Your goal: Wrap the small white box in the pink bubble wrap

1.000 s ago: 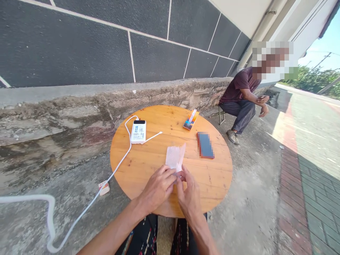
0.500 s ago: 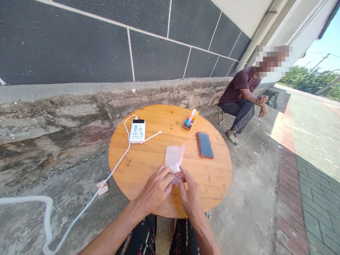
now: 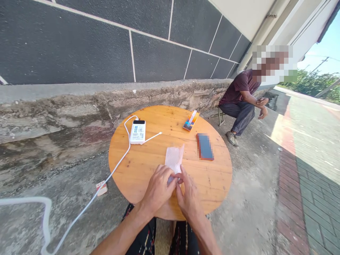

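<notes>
From afar, I'm pinching the near end of the thin pale sheet in my left hand's grip, toward the desk's near edge, right hand meeting it, closure untellable, while the far part is lying spread, apparently yet unworked.

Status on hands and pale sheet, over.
Left hand, right hand: together at near end of pale sheet; exact grip partly hidden. Sheet's far end uncovered. Phone right, power bank left, neither in the way.
</notes>
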`<state>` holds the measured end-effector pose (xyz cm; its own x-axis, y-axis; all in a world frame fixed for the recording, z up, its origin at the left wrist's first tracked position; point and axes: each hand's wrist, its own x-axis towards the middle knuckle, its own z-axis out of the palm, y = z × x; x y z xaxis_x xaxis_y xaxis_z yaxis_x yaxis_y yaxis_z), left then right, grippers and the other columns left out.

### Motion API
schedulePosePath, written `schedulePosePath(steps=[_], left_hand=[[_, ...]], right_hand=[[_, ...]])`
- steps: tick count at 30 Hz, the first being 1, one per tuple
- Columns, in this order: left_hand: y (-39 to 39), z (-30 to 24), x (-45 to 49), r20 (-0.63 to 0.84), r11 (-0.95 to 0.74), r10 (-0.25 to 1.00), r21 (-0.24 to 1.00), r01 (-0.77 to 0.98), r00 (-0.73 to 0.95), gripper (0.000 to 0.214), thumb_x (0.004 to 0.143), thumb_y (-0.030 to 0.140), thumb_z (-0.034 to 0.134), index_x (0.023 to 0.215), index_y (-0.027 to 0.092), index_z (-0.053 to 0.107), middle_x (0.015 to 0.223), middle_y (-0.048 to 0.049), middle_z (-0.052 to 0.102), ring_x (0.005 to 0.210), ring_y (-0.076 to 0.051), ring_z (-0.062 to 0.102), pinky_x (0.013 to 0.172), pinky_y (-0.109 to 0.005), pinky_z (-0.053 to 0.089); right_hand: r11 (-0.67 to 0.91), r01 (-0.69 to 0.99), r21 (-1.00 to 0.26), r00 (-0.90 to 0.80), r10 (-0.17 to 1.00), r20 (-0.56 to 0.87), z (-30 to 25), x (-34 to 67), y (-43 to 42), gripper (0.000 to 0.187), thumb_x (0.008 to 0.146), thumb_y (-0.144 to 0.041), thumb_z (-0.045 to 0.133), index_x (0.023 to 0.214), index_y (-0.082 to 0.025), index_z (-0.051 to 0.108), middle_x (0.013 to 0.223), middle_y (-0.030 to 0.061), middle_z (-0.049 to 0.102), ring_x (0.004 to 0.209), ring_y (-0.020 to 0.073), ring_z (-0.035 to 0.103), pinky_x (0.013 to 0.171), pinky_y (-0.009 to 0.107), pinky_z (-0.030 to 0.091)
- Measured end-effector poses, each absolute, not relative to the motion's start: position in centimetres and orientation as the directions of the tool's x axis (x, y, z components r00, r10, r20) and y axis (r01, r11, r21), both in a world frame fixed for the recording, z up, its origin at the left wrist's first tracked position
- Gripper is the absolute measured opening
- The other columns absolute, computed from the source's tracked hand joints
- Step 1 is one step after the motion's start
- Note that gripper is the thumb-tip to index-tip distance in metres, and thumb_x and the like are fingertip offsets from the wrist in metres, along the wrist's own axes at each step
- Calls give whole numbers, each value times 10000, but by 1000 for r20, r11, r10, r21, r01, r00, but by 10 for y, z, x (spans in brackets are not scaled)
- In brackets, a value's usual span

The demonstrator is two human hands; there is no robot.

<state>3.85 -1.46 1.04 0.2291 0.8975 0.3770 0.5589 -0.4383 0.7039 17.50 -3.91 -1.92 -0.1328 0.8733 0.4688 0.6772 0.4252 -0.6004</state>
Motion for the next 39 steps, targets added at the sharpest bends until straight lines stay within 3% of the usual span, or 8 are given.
schedulePosePath(steps=[11, 15, 19, 24, 28, 32, 39], left_hand=[[-14, 9, 39, 351, -434, 900, 671, 601, 259, 125, 804, 70, 569, 761, 186, 553, 846, -25, 575, 879, -198, 510, 750, -333, 461], [-14, 8, 40, 376, -466, 883, 635, 616, 281, 164, 813, 62, 549, 702, 182, 534, 827, -23, 564, 870, -193, 503, 757, -335, 465], [-15, 7, 40, 411, -493, 866, 602, 628, 286, 205, 815, 33, 512, 674, 180, 533, 846, -23, 553, 879, -185, 506, 772, -336, 476], [-13, 5, 40, 449, -522, 844, 558, 645, 295, 212, 790, 16, 512, 668, 181, 567, 1146, -49, 554, 1040, -210, 506, 861, -375, 486], [-11, 9, 39, 398, -508, 858, 556, 658, 326, 205, 794, 26, 518, 669, 182, 565, 1099, -39, 604, 991, -217, 520, 830, -383, 496], [-9, 14, 39, 362, -501, 864, 571, 650, 349, 212, 800, 25, 499, 677, 185, 566, 1006, -38, 634, 956, -213, 523, 812, -377, 495], [-6, 16, 39, 378, -524, 851, 568, 634, 364, 221, 802, 39, 493, 667, 195, 572, 930, -40, 639, 936, -204, 533, 789, -363, 495]], right_hand=[[432, 606, -668, -159, 888, 431, -18, 182, -35, 573, 868, -149, 434, 1418, -195, 279, 1078, 85, 633, 900, 180, 604, 885, 396, 502], [443, 607, -660, -186, 887, 423, -4, 192, -28, 428, 880, -157, 431, 1306, -203, 443, 1032, 74, 641, 844, 171, 617, 814, 351, 524], [439, 708, -553, -212, 879, 427, 11, 209, -6, 269, 913, -169, 409, 1076, -213, 619, 969, 71, 634, 871, 187, 614, 786, 326, 515], [510, 789, -343, -381, 844, 378, 24, 216, 24, 363, 904, -106, 379, 1142, -234, 622, 1002, 78, 588, 785, 160, 602, 662, 265, 503], [569, 794, -214, -488, 807, 332, 28, 213, 39, 355, 887, -66, 396, 1057, -229, 661, 1016, 82, 574, 833, 168, 598, 707, 276, 493], [586, 784, -204, -498, 790, 358, 26, 213, 42, 287, 889, -82, 425, 914, -206, 682, 992, 82, 578, 805, 162, 591, 685, 267, 477], [639, 736, -222, -527, 748, 403, 27, 208, 41, 264, 894, -108, 441, 901, -219, 680, 1002, 77, 593, 775, 153, 581, 689, 272, 467]])
